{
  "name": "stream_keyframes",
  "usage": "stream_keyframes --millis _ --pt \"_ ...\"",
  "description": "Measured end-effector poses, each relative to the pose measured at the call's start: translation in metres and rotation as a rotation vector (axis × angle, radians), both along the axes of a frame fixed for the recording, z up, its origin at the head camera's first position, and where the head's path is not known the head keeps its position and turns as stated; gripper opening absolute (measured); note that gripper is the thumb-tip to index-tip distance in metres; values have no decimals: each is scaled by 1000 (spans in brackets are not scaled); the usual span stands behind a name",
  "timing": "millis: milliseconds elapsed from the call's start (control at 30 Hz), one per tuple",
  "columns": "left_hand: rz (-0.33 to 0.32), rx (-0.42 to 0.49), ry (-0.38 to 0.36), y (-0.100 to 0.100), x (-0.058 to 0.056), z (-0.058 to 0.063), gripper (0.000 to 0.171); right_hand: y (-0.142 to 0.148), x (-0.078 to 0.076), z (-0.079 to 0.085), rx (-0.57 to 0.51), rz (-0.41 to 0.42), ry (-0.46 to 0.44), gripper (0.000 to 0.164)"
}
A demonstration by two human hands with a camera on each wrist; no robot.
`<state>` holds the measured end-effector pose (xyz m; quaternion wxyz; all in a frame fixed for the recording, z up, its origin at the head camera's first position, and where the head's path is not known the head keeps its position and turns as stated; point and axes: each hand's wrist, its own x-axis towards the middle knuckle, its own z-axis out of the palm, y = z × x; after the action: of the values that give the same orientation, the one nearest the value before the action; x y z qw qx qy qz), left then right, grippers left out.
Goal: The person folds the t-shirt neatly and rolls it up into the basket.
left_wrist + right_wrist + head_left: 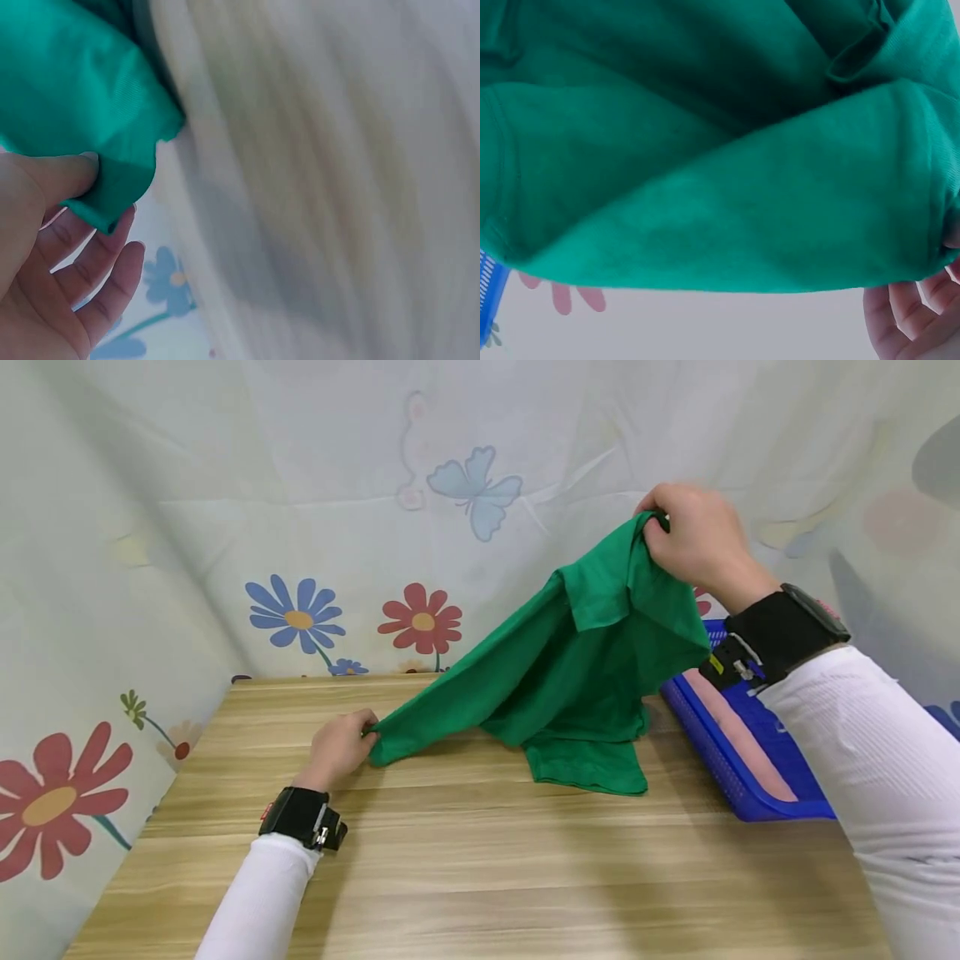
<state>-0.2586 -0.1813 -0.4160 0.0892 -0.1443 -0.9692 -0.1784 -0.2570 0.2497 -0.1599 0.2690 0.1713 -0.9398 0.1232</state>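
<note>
A green T-shirt point(517, 668) stretches between both hands, its right part lifted and a hemmed part point(588, 766) hanging down to the table. Low at the left, my left hand point(341, 747) pinches one corner of the cloth. In the left wrist view the thumb of that hand point(45, 247) presses on the green fabric point(82, 97) while the other fingers spread behind it. Higher up at the right, my right hand point(697, 539) grips the bunched top of the shirt. The right wrist view shows mostly a wide fold of the shirt point(765, 217), with fingertips point(889, 319) at its lower right edge.
A blue plastic basket point(720, 777) stands on the right of the wooden table point(450, 868), partly covered by the right forearm. Something pink point(738, 739) lies inside it. Behind the table hangs a white curtain point(360, 518) printed with flowers and a butterfly.
</note>
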Motion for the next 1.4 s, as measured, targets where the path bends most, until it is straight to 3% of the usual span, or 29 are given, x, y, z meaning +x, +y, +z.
stream_keyframes --millis 200,400,633,867,1000,1133,1267,1400 --pt "48 16 43 -28 1 20 9 10 1 -14 31 -9 -138 28" --pt "72 28 141 -55 1 43 9 14 -2 -36 25 -9 -276 31" --pt "53 49 248 -75 6 70 10 10 -5 -70 6 1 -414 31" --pt "130 9 211 -86 13 98 14 2 -10 -112 40 -9 -510 24" --pt "151 -7 189 -85 16 103 15 -5 -14 -140 47 -42 -577 26" --pt "135 -17 194 -80 15 100 15 -11 -17 -169 51 -100 -593 27" --pt "115 -17 207 -77 14 96 14 -16 -20 -192 39 -135 -532 24" --pt "117 -5 205 -78 13 95 13 -21 -19 -204 34 -113 -407 24"
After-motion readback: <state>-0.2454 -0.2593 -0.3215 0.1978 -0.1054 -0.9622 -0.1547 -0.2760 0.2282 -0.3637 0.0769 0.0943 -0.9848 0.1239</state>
